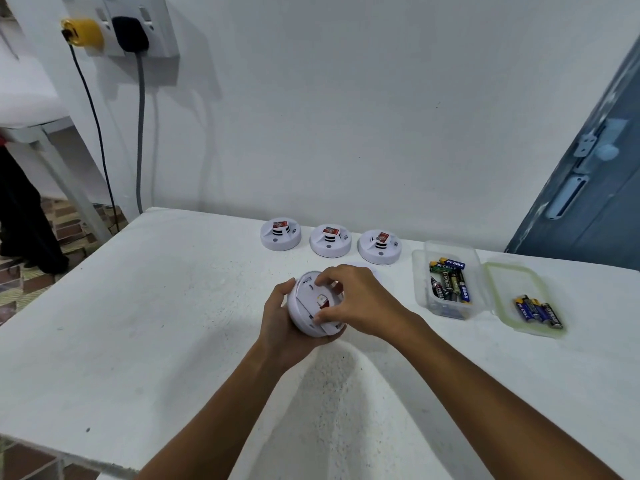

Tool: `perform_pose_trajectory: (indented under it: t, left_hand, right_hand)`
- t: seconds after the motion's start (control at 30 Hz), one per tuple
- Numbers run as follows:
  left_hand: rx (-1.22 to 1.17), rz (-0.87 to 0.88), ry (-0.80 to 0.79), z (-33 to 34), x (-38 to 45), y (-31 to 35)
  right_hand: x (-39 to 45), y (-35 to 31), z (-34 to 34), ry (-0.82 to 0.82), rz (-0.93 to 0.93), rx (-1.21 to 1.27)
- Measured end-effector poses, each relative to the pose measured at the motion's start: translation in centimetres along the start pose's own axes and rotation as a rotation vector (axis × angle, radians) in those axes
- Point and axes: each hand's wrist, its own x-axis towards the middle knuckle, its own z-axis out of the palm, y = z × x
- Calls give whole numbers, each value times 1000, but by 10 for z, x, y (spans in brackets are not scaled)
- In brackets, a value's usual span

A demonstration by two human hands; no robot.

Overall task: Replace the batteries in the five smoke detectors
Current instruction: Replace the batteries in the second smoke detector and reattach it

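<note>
My left hand (278, 323) grips a white round smoke detector (304, 315) above the table, back side tilted toward me. My right hand (356, 303) lies over it, with fingertips and thumb curled onto its back plate; something red shows in the opening between them. Three more white smoke detectors (280, 234) (330, 240) (380, 247) stand in a row by the wall, each with a red label on top. A white round piece (363, 268) peeks out behind my right hand. A clear plastic box (446, 299) holds several batteries, and a few more batteries (538, 311) lie on its lid (509, 271).
The white table (156, 306) reaches the white wall. Two plugs with cables (138, 133) hang from wall sockets at the upper left. A grey-blue door (588, 188) is at the right. A dark-clothed person's leg (20, 216) shows at the far left beside another white table.
</note>
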Motion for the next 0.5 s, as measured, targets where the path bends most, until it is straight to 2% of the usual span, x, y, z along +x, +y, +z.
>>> perform_pose_trajectory:
  t: [0.27, 0.5]
  left_hand:
    - [12, -25, -10, 3, -2, 2]
    - [35, -22, 7, 8, -7, -1]
  right_hand:
    - [1, -1, -2, -11, -58, -15]
    - [5, -5, -9, -61, -33, 4]
